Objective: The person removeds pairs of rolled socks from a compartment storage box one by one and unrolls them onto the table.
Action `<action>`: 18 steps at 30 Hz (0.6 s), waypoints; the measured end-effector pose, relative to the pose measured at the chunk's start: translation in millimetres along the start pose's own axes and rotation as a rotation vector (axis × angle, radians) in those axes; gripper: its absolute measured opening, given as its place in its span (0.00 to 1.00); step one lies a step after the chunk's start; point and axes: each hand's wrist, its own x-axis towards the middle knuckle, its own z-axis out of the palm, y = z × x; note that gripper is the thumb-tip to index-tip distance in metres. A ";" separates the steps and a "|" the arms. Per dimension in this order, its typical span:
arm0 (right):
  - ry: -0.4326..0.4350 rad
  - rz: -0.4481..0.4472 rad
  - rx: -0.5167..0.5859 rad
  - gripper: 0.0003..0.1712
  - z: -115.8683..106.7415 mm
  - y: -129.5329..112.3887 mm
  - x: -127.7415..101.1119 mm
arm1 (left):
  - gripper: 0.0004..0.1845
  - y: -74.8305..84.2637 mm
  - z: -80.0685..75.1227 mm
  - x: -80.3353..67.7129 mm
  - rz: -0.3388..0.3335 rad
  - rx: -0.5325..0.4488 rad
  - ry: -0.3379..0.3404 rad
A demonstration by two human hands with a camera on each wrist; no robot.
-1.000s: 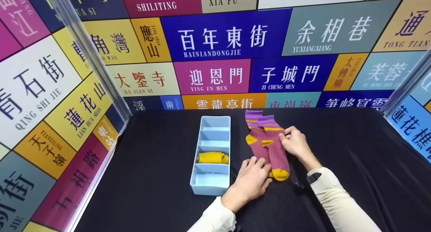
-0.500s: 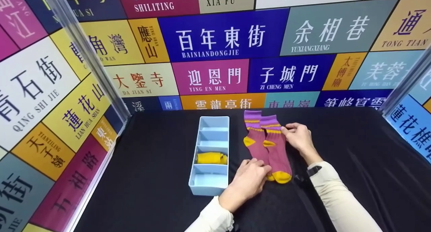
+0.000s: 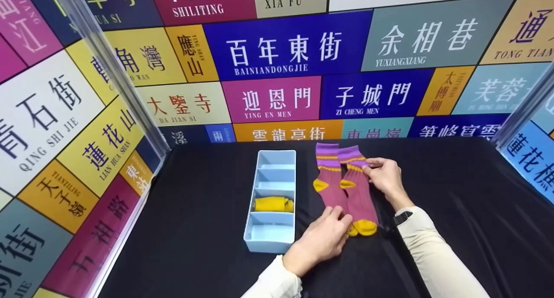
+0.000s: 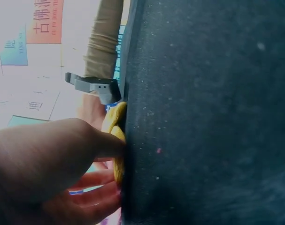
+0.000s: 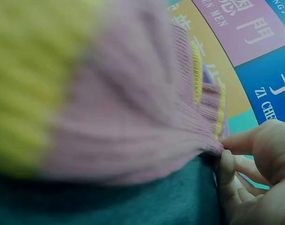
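Two purple-maroon socks with yellow heels and toes lie side by side on the black cloth, the left sock [image 3: 330,190] and the right sock [image 3: 358,198]. My left hand [image 3: 339,215] is at their toe end; its thumb and fingers pinch the yellow toe [image 4: 117,140]. My right hand [image 3: 368,165] pinches the right sock's edge just below the cuff [image 5: 212,117]; its fingertips [image 5: 234,157] meet there. The left sock's toe is hidden under my left hand.
A light blue divided tray [image 3: 289,237] stands left of the socks, with a rolled yellow sock [image 3: 273,203] in its third compartment from the far end. Clear panels and sign-covered walls close in the black table [image 3: 454,177] on the left, back and right.
My right hand has slid up the right sock toward its cuff. My left hand has shifted right onto the toes. The socks lie straighter, their toes a bit further right.
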 end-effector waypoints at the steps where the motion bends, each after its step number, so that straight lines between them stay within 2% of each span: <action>1: 0.012 0.005 0.006 0.21 -0.3 0.0 -1.0 | 0.08 0.7 -0.6 0.1 -0.001 -0.005 -0.003; 4: 0.056 0.014 -0.005 0.23 -0.6 0.0 -4.8 | 0.08 2.0 -2.1 0.1 0.007 -0.016 -0.011; 9: 0.100 -0.007 -0.098 0.24 -0.4 -0.7 -13.1 | 0.09 2.3 -2.9 -0.8 0.022 -0.019 -0.007; 14: -0.010 -0.099 -0.135 0.25 -1.2 -0.6 -16.2 | 0.10 0.3 -1.5 -2.2 0.038 -0.020 0.024; 18: -0.103 -0.146 -0.151 0.27 -4.1 -0.7 -16.4 | 0.10 -2.4 -0.3 -3.0 0.050 -0.062 0.011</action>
